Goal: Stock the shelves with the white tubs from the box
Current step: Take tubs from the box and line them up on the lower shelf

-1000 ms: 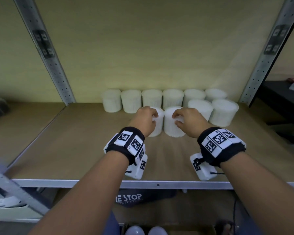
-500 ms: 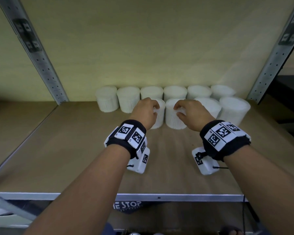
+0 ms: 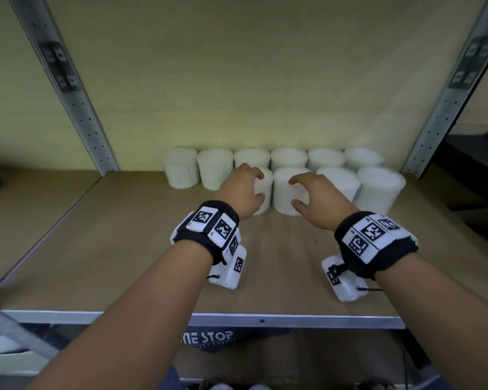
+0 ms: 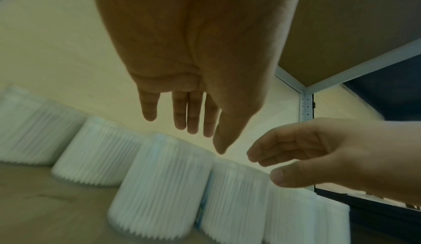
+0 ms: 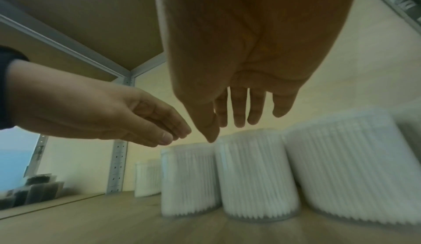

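Note:
Several white tubs stand on the wooden shelf [image 3: 124, 249], a back row [image 3: 289, 159] along the wall and a shorter front row [image 3: 378, 190] to the right. My left hand [image 3: 261, 185] hovers over the leftmost front tub [image 3: 265, 201], fingers loosely spread and holding nothing. My right hand [image 3: 293, 191] hangs the same way over the neighbouring tub [image 3: 283, 198]. In the left wrist view the left hand [image 4: 206, 138] is off the tub [image 4: 159, 185] below it. The right wrist view shows the right hand [image 5: 225, 131] just above its tub [image 5: 255, 172].
Perforated metal uprights [image 3: 76, 108] [image 3: 445, 108] frame the bay. The shelf's metal front edge [image 3: 265, 319] runs below my wrists. Bare board lies left of the tubs and in front of them. A dark table [image 3: 473, 175] stands to the right, dark items [image 5: 34, 190] on the neighbouring shelf.
Both hands gripped the two front tubs and pushed them back towards the rear row; now the fingers have let go and spread above the tubs.

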A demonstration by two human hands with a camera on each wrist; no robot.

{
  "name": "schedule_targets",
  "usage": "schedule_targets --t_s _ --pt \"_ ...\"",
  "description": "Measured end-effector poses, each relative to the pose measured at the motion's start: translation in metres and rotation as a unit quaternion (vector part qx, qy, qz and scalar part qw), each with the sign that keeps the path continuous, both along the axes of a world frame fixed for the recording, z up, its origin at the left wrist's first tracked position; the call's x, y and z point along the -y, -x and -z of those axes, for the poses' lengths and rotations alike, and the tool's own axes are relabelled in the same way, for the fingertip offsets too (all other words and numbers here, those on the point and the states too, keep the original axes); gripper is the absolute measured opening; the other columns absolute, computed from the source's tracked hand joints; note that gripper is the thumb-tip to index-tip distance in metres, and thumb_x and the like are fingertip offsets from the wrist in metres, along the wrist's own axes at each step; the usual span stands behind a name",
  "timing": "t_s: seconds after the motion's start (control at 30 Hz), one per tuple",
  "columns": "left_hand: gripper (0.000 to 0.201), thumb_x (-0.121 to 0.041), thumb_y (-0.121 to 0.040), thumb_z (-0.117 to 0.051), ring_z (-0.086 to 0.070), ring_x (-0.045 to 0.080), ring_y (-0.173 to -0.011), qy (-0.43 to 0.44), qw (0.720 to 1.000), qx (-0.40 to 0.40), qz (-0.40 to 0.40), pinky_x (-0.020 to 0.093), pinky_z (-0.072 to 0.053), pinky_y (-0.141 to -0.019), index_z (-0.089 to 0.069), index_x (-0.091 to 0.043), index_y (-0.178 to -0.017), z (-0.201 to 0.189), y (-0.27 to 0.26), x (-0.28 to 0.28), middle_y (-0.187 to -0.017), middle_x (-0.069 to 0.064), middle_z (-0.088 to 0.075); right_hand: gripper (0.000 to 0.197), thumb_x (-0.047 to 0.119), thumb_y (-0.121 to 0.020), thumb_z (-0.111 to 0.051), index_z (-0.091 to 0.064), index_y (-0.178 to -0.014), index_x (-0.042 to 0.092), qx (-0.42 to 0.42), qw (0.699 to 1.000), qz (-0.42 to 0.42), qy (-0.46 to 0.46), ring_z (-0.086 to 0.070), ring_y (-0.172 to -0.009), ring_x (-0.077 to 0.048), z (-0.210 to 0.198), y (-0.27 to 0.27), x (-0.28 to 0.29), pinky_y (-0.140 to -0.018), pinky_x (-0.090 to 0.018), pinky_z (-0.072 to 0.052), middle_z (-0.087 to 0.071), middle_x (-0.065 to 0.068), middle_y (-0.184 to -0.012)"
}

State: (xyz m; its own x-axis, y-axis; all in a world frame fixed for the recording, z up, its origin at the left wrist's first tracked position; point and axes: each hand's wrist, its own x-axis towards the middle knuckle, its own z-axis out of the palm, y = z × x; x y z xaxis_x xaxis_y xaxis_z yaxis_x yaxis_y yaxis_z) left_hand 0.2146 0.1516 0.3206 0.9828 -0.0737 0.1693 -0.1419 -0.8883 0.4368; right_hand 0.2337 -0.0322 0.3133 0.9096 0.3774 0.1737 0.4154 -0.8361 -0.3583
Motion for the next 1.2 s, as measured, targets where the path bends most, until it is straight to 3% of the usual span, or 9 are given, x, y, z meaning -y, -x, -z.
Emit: schedule_targets --t_s 0.27,0.43,0.6,0.7,0.83,1.03,1.2 --pt "0.041 -0.028 -0.088 -0.061 -0.051 0.017 -0.117 0.006 1.000 0.021 0.005 0.028 -0.044 -0.095 -0.055 -0.018 -0.127 -0.011 0.073 0.006 -0.127 0.003 -0.053 0.040 0.027 -0.088 -0.059 -0.055 -0.127 0.020 -0.011 1.000 0.001 0.004 -0.045 -0.122 -0.021 -0.004 0.075 0.013 -0.100 -0.038 -0.044 -0.056 -0.003 -0.127" --pt "0.040 -0.028 -0.088 -0.061 -0.051 0.014 -0.115 0.016 1.000 0.000 0.015 0.019 -0.035 -0.086 -0.055 -0.019 -0.126 -0.004 0.128 0.008 -0.125 0.000 -0.053 0.037 0.028 -0.087 -0.059 -0.058 -0.123 0.021 -0.018 1.000 -0.016 -0.002 -0.046 -0.123 -0.020 -0.001 0.124 0.014 -0.103 -0.035 -0.042 -0.057 -0.002 -0.124" --pt "0.036 -0.026 -0.087 -0.061 -0.050 0.011 -0.111 0.050 0.998 0.006 0.022 0.020 -0.037 -0.090 -0.057 -0.020 -0.123 0.018 0.176 0.009 -0.125 -0.003 -0.054 0.036 0.027 -0.087 -0.058 -0.058 -0.123 0.022 -0.030 0.999 -0.030 -0.004 -0.047 -0.120 -0.018 0.012 0.166 0.012 -0.102 -0.035 -0.043 -0.056 0.000 -0.121" --pt "0.033 -0.025 -0.087 -0.062 -0.046 0.007 -0.101 0.070 0.997 0.003 0.016 0.018 -0.036 -0.089 -0.058 -0.020 -0.119 0.037 0.200 0.006 -0.121 -0.003 -0.054 0.033 0.026 -0.088 -0.059 -0.059 -0.121 0.019 -0.040 0.998 -0.048 -0.010 -0.048 -0.117 -0.018 0.028 0.188 0.009 -0.100 -0.029 -0.040 -0.057 -0.001 -0.120" --pt "0.030 -0.025 -0.086 -0.063 -0.053 0.012 -0.106 0.071 0.997 -0.029 0.007 0.016 -0.036 -0.089 -0.059 -0.017 -0.115 0.074 0.225 -0.003 -0.117 -0.002 -0.054 0.029 0.026 -0.086 -0.061 -0.062 -0.114 0.020 -0.070 0.996 -0.057 -0.004 -0.053 -0.111 -0.018 0.063 0.213 0.005 -0.097 -0.029 -0.044 -0.060 0.000 -0.114" --pt "0.038 -0.027 -0.085 -0.064 -0.051 0.020 -0.115 0.054 0.985 -0.163 -0.027 0.031 -0.043 -0.100 -0.057 -0.016 -0.120 0.138 0.233 -0.021 -0.119 0.003 -0.051 0.030 0.028 -0.087 -0.062 -0.060 -0.116 0.022 -0.179 0.983 -0.029 0.028 -0.055 -0.107 -0.016 0.121 0.220 -0.003 -0.094 -0.032 -0.049 -0.056 0.001 -0.111" --pt "0.043 -0.023 -0.083 -0.065 -0.050 0.026 -0.120 0.027 0.970 -0.238 -0.047 0.032 -0.042 -0.103 -0.056 -0.015 -0.124 0.192 0.226 -0.031 -0.128 0.009 -0.049 0.032 0.024 -0.087 -0.062 -0.059 -0.118 0.017 -0.248 0.966 -0.022 0.062 -0.056 -0.111 -0.020 0.166 0.206 -0.014 -0.097 -0.032 -0.048 -0.056 -0.004 -0.118"
